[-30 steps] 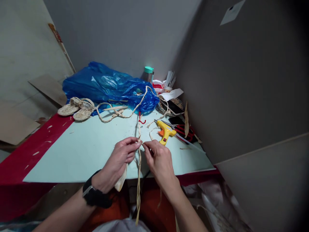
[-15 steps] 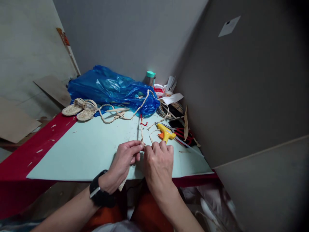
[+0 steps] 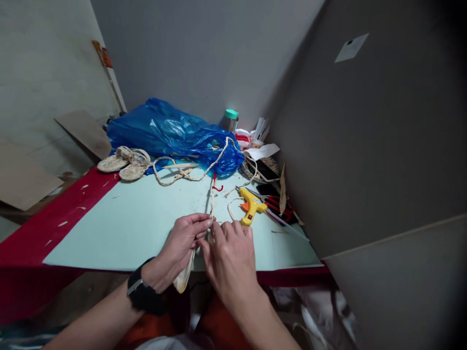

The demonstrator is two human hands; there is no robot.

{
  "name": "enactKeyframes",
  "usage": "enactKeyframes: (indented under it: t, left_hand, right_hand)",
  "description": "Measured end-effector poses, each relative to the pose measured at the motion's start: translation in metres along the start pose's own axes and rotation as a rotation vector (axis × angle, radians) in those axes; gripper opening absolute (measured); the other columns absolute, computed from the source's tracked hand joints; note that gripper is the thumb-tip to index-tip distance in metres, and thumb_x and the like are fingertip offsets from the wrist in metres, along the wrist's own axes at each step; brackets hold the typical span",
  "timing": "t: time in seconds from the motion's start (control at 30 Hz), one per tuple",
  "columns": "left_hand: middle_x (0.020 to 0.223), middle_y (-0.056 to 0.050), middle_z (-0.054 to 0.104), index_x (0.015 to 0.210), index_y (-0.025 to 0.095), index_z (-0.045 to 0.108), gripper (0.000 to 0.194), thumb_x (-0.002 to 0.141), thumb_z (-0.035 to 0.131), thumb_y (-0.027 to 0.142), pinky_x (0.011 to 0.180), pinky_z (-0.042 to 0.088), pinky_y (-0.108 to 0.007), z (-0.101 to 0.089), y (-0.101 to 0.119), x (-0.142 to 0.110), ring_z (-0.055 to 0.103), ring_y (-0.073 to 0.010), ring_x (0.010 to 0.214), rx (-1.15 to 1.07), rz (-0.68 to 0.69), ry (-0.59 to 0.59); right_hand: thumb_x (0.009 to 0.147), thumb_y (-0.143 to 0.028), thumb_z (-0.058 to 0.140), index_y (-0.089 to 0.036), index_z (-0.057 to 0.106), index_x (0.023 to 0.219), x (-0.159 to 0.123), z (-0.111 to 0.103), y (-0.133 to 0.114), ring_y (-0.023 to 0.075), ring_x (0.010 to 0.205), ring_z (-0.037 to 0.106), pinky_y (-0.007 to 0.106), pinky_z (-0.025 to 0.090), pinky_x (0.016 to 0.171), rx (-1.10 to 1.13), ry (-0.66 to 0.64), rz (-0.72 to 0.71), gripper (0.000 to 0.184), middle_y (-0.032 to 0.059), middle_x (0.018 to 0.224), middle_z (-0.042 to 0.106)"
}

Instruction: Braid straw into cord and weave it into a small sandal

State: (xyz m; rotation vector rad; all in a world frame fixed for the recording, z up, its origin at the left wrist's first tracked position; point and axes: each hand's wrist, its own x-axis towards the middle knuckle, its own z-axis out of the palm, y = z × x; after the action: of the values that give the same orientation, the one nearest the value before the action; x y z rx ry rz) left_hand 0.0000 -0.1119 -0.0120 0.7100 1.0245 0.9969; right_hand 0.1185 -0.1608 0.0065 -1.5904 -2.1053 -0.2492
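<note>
A thin braided cord of pale dried plant fibre [image 3: 212,203] runs towards me from a red tie [image 3: 218,188] on the table. My left hand [image 3: 184,243] pinches the cord's near end between thumb and fingertips. Right against it, my right hand [image 3: 231,253] has its fingers curled in at the same strands; its fingertips are partly hidden behind the knuckles. From under the left hand a broad flat fibre strip [image 3: 185,273] hangs past the table's front edge. A yellow glue gun [image 3: 252,203] lies just beyond the right hand.
At the back lies a blue plastic bag [image 3: 168,127], with woven slippers [image 3: 133,165] to its left. A longer braided cord [image 3: 219,158] loops over it. Red-handled scissors [image 3: 277,201] lie by the right wall panel [image 3: 365,146]. Behind stands a green-lidded bottle [image 3: 230,119].
Both hands have shifted slightly left, the right one turning at the wrist with its thumb now showing. More of the hanging fibre strip and of the glue gun's handle shows.
</note>
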Motion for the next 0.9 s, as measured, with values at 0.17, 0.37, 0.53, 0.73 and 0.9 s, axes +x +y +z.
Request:
enactKeyframes:
  t: [0.17,0.37,0.53,0.73,0.9]
  left_hand:
    - [0.068,0.001,0.064,0.087,0.011,0.073,0.025,0.066,0.083,0.023,0.045,0.03,-0.014,-0.006,0.006,0.001,0.048,-0.0033,0.05,0.01,-0.023,-0.066]
    - [0.07,0.001,0.064,0.086,0.012,0.071,0.029,0.064,0.084,0.026,0.048,0.036,-0.015,-0.01,0.008,0.002,0.052,-0.0054,0.053,0.037,0.005,-0.107]
    - [0.069,0.001,0.062,0.087,0.013,0.067,0.024,0.07,0.077,0.028,0.048,0.034,-0.016,-0.012,0.003,-0.001,0.048,-0.0054,0.052,0.092,0.053,-0.059]
    - [0.078,0.002,0.061,0.103,0.018,0.06,0.026,0.082,0.065,0.032,0.05,0.033,-0.016,-0.009,-0.008,-0.008,0.047,-0.0064,0.055,0.194,0.139,-0.01]
    - [0.078,0.004,0.062,0.119,0.023,0.05,0.035,0.086,0.059,0.031,0.048,0.032,-0.02,-0.013,-0.006,-0.01,0.044,-0.009,0.051,0.366,0.227,-0.002]
  right_hand:
    - [0.099,-0.033,0.048,-0.014,0.069,0.111,0.012,-0.017,0.034,0.0276,0.108,0.055,0.043,0.035,0.097,0.596,-0.143,0.302,0.03,0.0133,0.11,0.067]
    - [0.1,-0.037,0.045,-0.018,0.07,0.095,0.026,0.017,0.038,0.014,0.069,0.06,0.025,0.044,0.066,0.9,-0.34,0.287,0.032,0.0014,0.076,0.067]
    - [0.095,-0.044,0.05,-0.017,0.068,0.089,0.021,0.045,0.032,0.0109,0.054,0.045,0.022,0.035,0.053,1.018,-0.343,0.332,0.033,-0.003,0.061,0.052]
    - [0.091,-0.041,0.052,-0.017,0.069,0.083,0.018,0.047,0.032,0.0122,0.058,0.042,0.023,0.032,0.054,1.033,-0.312,0.382,0.03,-0.0026,0.06,0.049]
    - [0.088,-0.04,0.054,-0.017,0.065,0.068,0.019,0.04,0.028,0.0121,0.059,0.039,0.024,0.028,0.056,1.008,-0.29,0.399,0.033,-0.0026,0.058,0.047]
